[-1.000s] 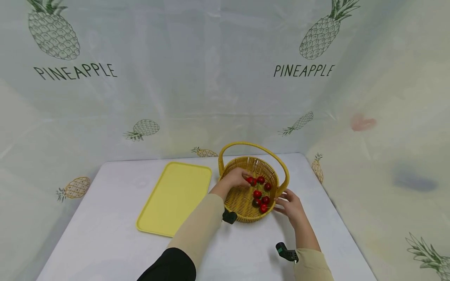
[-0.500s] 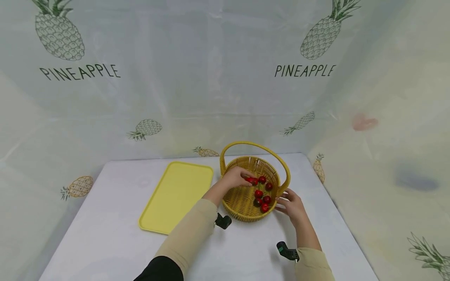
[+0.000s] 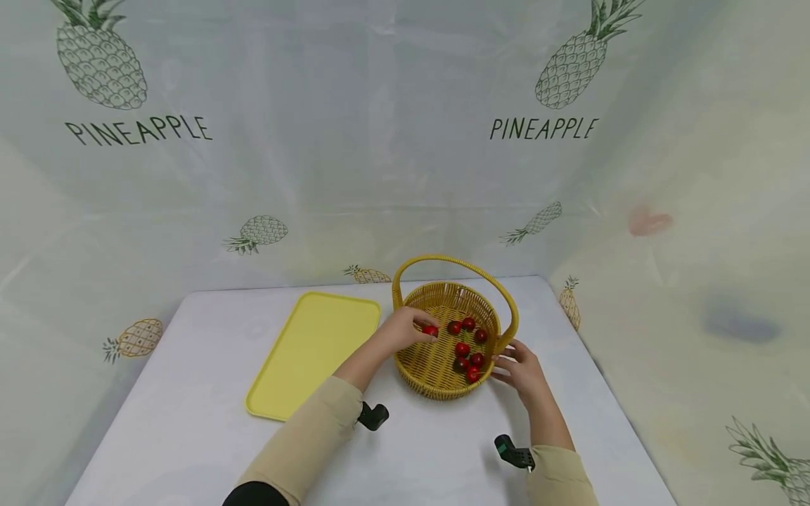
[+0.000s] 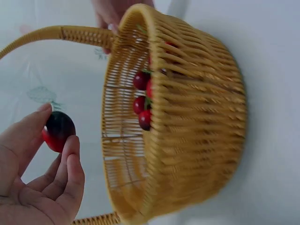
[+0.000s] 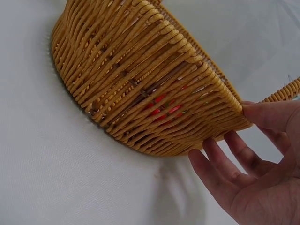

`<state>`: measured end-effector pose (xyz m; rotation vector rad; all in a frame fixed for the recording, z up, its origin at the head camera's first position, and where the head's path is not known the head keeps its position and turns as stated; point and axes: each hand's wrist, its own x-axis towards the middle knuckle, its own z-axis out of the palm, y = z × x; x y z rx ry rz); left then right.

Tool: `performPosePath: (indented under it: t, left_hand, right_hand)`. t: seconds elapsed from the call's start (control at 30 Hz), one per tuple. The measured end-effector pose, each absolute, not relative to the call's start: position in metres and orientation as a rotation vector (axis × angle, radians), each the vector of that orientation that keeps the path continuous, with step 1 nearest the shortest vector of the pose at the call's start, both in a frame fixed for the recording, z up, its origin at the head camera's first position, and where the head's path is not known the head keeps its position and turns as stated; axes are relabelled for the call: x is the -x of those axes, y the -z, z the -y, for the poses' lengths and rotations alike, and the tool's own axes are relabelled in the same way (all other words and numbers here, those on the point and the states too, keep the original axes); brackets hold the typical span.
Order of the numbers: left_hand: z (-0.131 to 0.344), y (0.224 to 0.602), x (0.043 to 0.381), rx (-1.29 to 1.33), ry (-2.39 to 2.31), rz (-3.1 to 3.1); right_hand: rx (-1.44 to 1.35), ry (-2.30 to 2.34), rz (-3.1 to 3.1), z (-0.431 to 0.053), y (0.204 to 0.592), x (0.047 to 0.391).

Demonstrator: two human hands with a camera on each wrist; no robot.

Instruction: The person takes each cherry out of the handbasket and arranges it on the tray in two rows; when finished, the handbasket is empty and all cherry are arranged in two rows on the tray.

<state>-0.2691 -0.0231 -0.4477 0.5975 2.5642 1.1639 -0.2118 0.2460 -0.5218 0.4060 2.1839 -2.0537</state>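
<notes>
A round yellow wicker basket (image 3: 425, 365) with a tall arched handle (image 3: 457, 260) stands on the white table. My left hand (image 3: 405, 332) pinches a red cherry (image 4: 59, 132), dark on one side, between thumb and fingertips. In the head view that hand overlaps the basket's left rim; the left wrist view has it beside the open mouth. Several more cherries (image 3: 463, 349) lie inside, mostly towards the right. At the right side, near the handle's foot, my right hand (image 3: 524, 371) holds the basket, thumb at the rim and fingertips against the outer weave (image 5: 154, 93).
A yellow rectangular tray (image 3: 316, 351) lies flat on the table (image 3: 190, 393), left of the basket. Behind the table hangs a pale cloth (image 3: 354, 140) printed with pineapples. A small black camera (image 3: 373, 416) sits at the left wrist, another (image 3: 514, 452) at the right.
My left hand has drawn back leftwards from inside the basket to its left rim, lifting a cherry out from among the others. The right hand stays at the basket's right side.
</notes>
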Motion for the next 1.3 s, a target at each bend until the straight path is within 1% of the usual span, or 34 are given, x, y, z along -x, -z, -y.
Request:
performPosePath:
  t: [0.37,0.77,0.97,1.3]
  left_hand:
    - [0.056,0.463,0.26,-0.557,-1.21,-2.583]
    - [0.093,0.467,0.255,-0.415,-1.277,-2.65]
    - [0.109,0.47,0.258,-0.319,-1.296,-2.708]
    - [0.134,0.478,0.271,-0.246,-1.286,-2.76]
  right_hand:
    - [-0.401,2.055,-2.19,-0.247,0.523,0.213]
    - [-0.4,2.055,-2.201,-0.248,0.523,0.211]
    - [-0.389,2.048,-2.207,-0.25,0.524,0.212]
    - [-0.37,2.057,-2.192,-0.249,0.524,0.213]
